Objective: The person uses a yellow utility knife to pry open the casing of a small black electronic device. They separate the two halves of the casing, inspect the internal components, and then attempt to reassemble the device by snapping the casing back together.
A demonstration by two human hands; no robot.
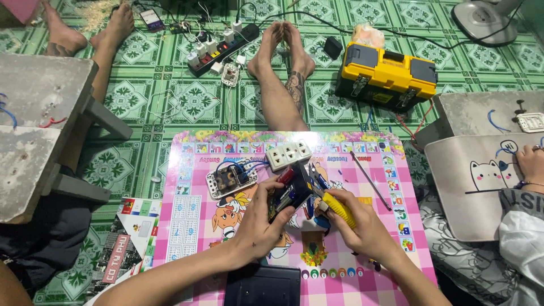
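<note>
Over the pink table (362,272), gripping a black switch block (288,195) with left hand (258,224). Just beside it, right hand (362,226) clenching yellow-handled pliers (331,203). Behind, white socket (289,154) lying.

Pretty even indoor light is falling from overhead, shadows staying soft; edges are bending fisheye-style, and focus is holding fairly sharp throughout.

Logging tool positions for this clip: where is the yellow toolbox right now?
In the head view the toolbox sits shut on the green tiled floor at upper right, beyond the pink table, right of a seated person's bare feet.
</note>
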